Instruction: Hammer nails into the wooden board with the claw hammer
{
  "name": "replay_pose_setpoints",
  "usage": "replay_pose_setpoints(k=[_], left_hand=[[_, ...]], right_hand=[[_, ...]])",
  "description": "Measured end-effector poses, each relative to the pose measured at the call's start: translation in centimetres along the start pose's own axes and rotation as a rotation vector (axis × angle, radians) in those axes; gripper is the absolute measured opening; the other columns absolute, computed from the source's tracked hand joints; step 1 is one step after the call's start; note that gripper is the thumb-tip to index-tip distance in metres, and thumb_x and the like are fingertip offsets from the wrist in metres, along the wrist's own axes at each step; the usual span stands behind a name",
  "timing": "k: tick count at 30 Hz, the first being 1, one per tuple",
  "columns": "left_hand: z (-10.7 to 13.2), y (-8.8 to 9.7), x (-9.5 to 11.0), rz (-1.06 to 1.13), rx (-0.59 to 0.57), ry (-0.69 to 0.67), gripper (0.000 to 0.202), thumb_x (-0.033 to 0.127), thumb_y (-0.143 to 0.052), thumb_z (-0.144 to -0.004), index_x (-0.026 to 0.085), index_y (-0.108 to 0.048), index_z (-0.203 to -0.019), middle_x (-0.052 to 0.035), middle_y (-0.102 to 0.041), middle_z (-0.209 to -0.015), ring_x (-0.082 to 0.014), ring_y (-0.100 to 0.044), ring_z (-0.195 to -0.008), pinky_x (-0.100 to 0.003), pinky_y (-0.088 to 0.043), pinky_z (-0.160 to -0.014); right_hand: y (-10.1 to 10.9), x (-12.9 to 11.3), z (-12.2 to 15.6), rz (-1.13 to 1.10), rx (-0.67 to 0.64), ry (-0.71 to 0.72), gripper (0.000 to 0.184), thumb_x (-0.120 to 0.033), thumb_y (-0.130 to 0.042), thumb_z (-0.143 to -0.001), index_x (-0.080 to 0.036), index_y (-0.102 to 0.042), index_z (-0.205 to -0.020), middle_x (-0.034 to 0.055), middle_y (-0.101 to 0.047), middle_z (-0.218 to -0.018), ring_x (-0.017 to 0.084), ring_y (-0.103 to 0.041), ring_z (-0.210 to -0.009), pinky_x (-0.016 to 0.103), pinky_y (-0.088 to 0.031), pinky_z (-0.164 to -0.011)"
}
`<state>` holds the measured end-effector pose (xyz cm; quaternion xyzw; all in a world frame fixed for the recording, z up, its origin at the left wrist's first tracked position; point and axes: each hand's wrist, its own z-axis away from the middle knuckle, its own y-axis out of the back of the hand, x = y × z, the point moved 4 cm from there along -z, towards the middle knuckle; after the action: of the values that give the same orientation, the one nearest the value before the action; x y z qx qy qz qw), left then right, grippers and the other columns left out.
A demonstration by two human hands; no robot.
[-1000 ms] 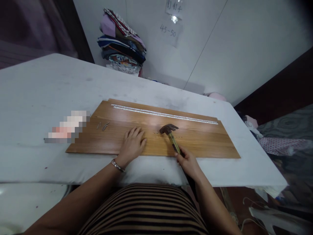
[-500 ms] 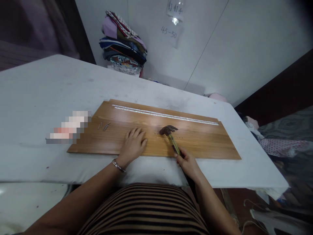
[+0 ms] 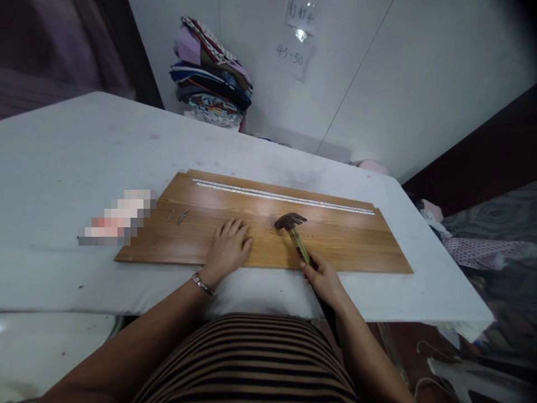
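A brown wooden board (image 3: 361, 246) lies across the white table in front of me. My left hand (image 3: 229, 243) rests flat on it, palm down, fingers stretched out. In my right hand (image 3: 323, 277) is a claw hammer (image 3: 297, 243), gripped round its handle with the dark metal head over the middle of the board. Whether the head touches the wood I cannot tell. Several small dark dots (image 3: 308, 236) run in a row beside the hammer head. Some loose nails (image 3: 182, 217) lie on the board's left part, beyond my left hand.
Two white marked strips (image 3: 285, 198) run along the board's far side. A blurred-out object (image 3: 121, 218) lies at the board's left end. Folded cloths (image 3: 212, 73) are stacked beyond the far edge of the table (image 3: 62, 168), against the wall.
The hammer head has shifted very slightly away from me and to the right. My left hand and the board stay where they were.
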<state>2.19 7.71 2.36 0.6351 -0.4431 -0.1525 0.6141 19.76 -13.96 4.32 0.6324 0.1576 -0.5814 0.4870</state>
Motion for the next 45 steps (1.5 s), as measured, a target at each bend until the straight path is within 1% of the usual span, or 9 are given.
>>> replay_pose_setpoints(k=[4, 9, 16, 20, 24, 31, 36, 41, 45], left_hand=[[-0.01, 0.09, 0.05, -0.011, -0.011, -0.004, 0.045, 0.037, -0.043, -0.1, 0.019, -0.066, -0.135, -0.014, -0.057, -0.152, -0.0342, -0.044, -0.147, -0.056, -0.034, -0.123], [0.02, 0.16, 0.06, 0.002, 0.001, -0.012, 0.045, 0.037, -0.043, -0.1, 0.019, -0.066, -0.134, -0.0145, -0.057, -0.151, -0.0344, -0.044, -0.146, -0.057, -0.034, -0.123], [-0.04, 0.03, -0.04, -0.003, -0.007, -0.002, 0.045, 0.037, -0.043, -0.1, 0.019, -0.066, -0.133, -0.0143, -0.057, -0.151, -0.0348, -0.044, -0.145, -0.057, -0.035, -0.122], [-0.04, -0.02, -0.08, -0.02, -0.02, -0.003, 0.047, 0.038, -0.042, -0.1, 0.018, -0.065, -0.135, -0.0148, -0.057, -0.151, -0.0343, -0.044, -0.147, -0.056, -0.034, -0.123], [-0.02, 0.03, -0.02, -0.035, -0.024, -0.007, 0.047, 0.038, -0.04, -0.101, 0.017, -0.064, -0.136, -0.0144, -0.057, -0.151, -0.0339, -0.044, -0.146, -0.055, -0.035, -0.123], [0.0, 0.01, -0.05, -0.037, -0.034, -0.004, 0.048, 0.038, -0.04, -0.101, 0.016, -0.064, -0.136, -0.0146, -0.056, -0.152, -0.0347, -0.044, -0.147, -0.056, -0.034, -0.123], [-0.01, -0.09, -0.07, -0.05, -0.036, -0.012, 0.048, 0.038, -0.04, -0.102, 0.015, -0.064, -0.137, -0.0148, -0.056, -0.153, -0.0348, -0.044, -0.147, -0.056, -0.034, -0.123], [0.0, -0.13, -0.1, -0.058, -0.023, -0.015, 0.048, 0.038, -0.041, -0.102, 0.016, -0.064, -0.138, -0.0148, -0.056, -0.152, -0.0342, -0.044, -0.147, -0.055, -0.034, -0.124], [0.02, -0.05, -0.06, -0.055, -0.032, -0.012, 0.047, 0.038, -0.042, -0.102, 0.016, -0.064, -0.137, -0.0145, -0.056, -0.152, -0.0344, -0.044, -0.147, -0.056, -0.035, -0.123]], right_hand=[[-0.02, -0.38, 0.24, -0.004, -0.006, -0.005, 0.048, -0.039, -0.063, -0.084, -0.019, -0.072, -0.126, 0.0021, -0.069, -0.084, 0.015, -0.052, -0.061, 0.026, -0.045, -0.056], [-0.05, -0.44, 0.31, -0.007, -0.006, 0.0, 0.043, -0.038, -0.063, -0.084, -0.019, -0.074, -0.121, 0.0005, -0.067, -0.079, 0.015, -0.051, -0.062, 0.026, -0.046, -0.057], [0.0, -0.13, 0.04, -0.009, 0.004, 0.002, 0.049, -0.041, -0.062, -0.084, -0.018, -0.073, -0.125, 0.0031, -0.07, -0.086, 0.016, -0.054, -0.066, 0.027, -0.047, -0.058], [-0.12, -0.02, -0.06, -0.012, -0.003, 0.005, 0.05, -0.041, -0.062, -0.084, -0.017, -0.072, -0.127, 0.0029, -0.068, -0.084, 0.016, -0.052, -0.063, 0.028, -0.047, -0.057], [-0.26, 0.13, 0.08, 0.007, -0.017, -0.012, 0.047, -0.041, -0.062, -0.085, -0.017, -0.073, -0.124, 0.0015, -0.066, -0.08, 0.015, -0.051, -0.061, 0.027, -0.046, -0.056], [-0.2, 0.0, 0.26, 0.001, -0.012, -0.013, 0.044, -0.04, -0.062, -0.085, -0.019, -0.074, -0.122, 0.0017, -0.067, -0.082, 0.015, -0.052, -0.063, 0.027, -0.047, -0.058], [0.05, -0.19, 0.0, -0.012, 0.007, 0.009, 0.049, -0.039, -0.062, -0.084, -0.017, -0.072, -0.127, 0.0016, -0.067, -0.08, 0.015, -0.051, -0.062, 0.026, -0.045, -0.057], [0.01, -0.48, -0.03, 0.011, 0.009, 0.025, 0.046, -0.039, -0.062, -0.084, -0.016, -0.074, -0.123, 0.0012, -0.066, -0.078, 0.015, -0.051, -0.063, 0.027, -0.046, -0.059], [-0.15, -0.46, 0.13, 0.025, -0.005, 0.013, 0.046, -0.04, -0.061, -0.085, -0.017, -0.074, -0.122, 0.0021, -0.067, -0.081, 0.015, -0.052, -0.063, 0.028, -0.046, -0.059]])
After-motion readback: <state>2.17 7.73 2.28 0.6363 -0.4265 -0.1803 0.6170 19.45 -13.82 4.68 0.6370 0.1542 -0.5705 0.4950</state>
